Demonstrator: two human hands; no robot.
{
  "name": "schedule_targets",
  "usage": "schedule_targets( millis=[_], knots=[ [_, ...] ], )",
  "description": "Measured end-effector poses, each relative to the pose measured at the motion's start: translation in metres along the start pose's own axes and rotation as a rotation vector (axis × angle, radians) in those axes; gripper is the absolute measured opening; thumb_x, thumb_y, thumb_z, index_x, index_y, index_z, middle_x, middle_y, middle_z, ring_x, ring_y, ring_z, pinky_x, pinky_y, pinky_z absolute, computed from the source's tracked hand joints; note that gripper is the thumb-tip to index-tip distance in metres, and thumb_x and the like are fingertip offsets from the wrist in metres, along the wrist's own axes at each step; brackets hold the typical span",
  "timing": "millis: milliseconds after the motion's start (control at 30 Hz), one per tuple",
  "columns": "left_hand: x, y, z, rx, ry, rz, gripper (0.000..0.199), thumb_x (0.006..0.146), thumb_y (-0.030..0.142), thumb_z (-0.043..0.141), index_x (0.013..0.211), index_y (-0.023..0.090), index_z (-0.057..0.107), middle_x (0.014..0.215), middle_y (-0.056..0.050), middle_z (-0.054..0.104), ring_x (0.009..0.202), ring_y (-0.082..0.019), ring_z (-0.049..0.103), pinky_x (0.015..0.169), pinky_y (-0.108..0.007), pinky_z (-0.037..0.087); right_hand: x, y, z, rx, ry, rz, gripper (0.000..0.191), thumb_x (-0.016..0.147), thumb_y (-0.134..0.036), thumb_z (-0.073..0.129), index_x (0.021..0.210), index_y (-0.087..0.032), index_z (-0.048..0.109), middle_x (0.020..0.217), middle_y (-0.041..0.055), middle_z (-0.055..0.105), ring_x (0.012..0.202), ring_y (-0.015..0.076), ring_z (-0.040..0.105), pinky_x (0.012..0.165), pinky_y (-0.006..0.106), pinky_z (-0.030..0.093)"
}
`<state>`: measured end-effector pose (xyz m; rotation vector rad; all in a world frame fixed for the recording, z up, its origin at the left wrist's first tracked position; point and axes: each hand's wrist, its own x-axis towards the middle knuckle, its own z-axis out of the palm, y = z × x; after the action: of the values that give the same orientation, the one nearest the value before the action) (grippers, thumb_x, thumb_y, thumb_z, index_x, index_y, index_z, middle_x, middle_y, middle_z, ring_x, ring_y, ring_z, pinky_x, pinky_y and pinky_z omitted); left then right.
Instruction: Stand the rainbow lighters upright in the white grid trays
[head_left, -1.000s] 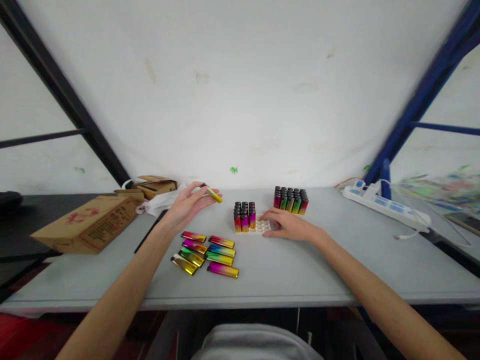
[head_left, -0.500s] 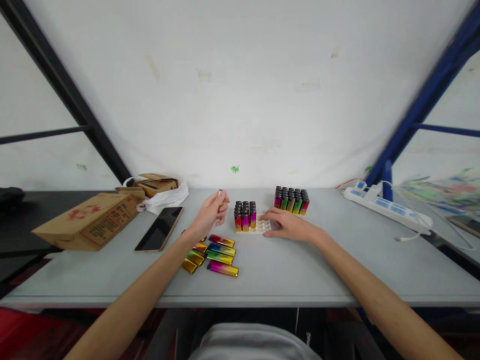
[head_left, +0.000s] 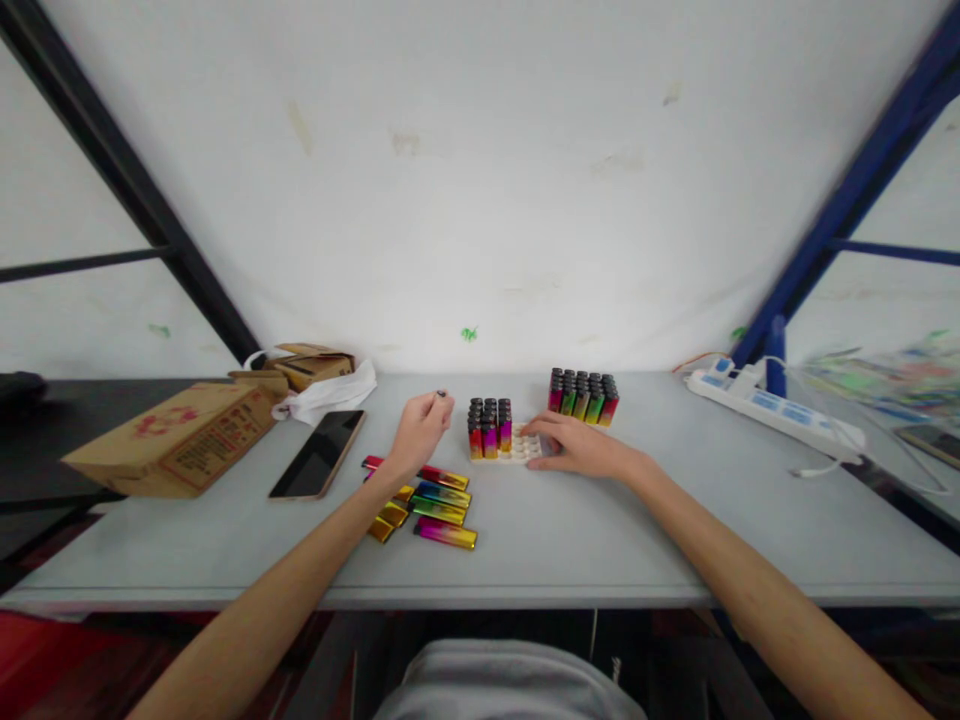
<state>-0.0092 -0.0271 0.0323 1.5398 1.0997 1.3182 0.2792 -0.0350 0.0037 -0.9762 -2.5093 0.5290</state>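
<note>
My left hand (head_left: 422,428) is closed around a lighter (head_left: 441,393), and only its dark tip shows above the fingers. It hovers just left of a white slotted tray (head_left: 517,455). Several upright lighters (head_left: 490,430) with black tops and red-to-purple bodies fill the tray's left part; empty slots show on its right. My right hand (head_left: 574,446) grips the tray's right end, thumb on the near side and fingers over the far side. Below my left wrist, loose lighters (head_left: 442,512) in shiny red, blue, green, purple and gold lie flat, some partly hidden by the forearm.
A block of upright lighters (head_left: 583,397) stands behind my right hand. To the left lie a phone (head_left: 319,455), a brown carton (head_left: 176,437), a smaller opened box (head_left: 311,366) and a white bag (head_left: 330,395). A power strip (head_left: 776,412) with cables sits at the right.
My left hand has turned and its fingers have curled in, so less of the lighter shows. My right hand stays at the tray. The view has shifted very slightly.
</note>
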Motion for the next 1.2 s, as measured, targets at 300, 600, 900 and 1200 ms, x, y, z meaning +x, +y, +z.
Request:
schedule_targets(
  millis=[300,600,900,1200],
  knots=[
    [-0.001,0.012,0.002,-0.088,-0.118,-0.002,0.049,0.085,0.060,0.069,0.069,0.020,0.045,0.061,0.006,0.042,0.046,-0.007,0.041,0.040,-0.019,0.036,0.000,0.002,0.000,-0.009,0.005,-0.011,0.049,0.095,-0.046,0.071,0.135,-0.021,0.062,0.120,0.0108,0.063,0.091,0.0201,0.064,0.086,0.036,0.054],
    [-0.006,0.038,0.015,-0.185,-0.207,0.067,0.038,0.095,0.058,0.060,0.087,0.022,0.053,0.064,0.008,0.047,0.041,-0.006,0.039,0.042,-0.022,0.043,0.000,0.000,0.000,-0.019,-0.004,-0.003,0.051,0.096,-0.049,0.068,0.136,-0.019,0.062,0.118,0.0106,0.062,0.082,0.0177,0.063,0.080,0.034,0.053],
    [-0.005,0.037,0.028,0.196,-0.360,0.355,0.018,0.089,0.037,0.074,0.093,0.021,0.081,0.101,-0.009,0.079,0.098,-0.025,0.072,0.094,-0.038,0.056,0.001,-0.001,0.000,-0.022,0.000,0.013,0.050,0.095,-0.047,0.070,0.137,-0.021,0.062,0.121,0.0107,0.062,0.082,0.0178,0.063,0.080,0.034,0.053],
    [-0.003,0.012,0.026,0.609,-0.412,0.657,0.013,0.093,0.032,0.071,0.096,0.021,0.078,0.128,-0.012,0.061,0.125,-0.025,0.059,0.113,-0.044,0.046,0.000,0.000,0.001,-0.024,0.000,0.000,0.047,0.096,-0.044,0.070,0.135,-0.020,0.062,0.120,0.0108,0.062,0.086,0.0188,0.064,0.082,0.034,0.053]
  ],
)
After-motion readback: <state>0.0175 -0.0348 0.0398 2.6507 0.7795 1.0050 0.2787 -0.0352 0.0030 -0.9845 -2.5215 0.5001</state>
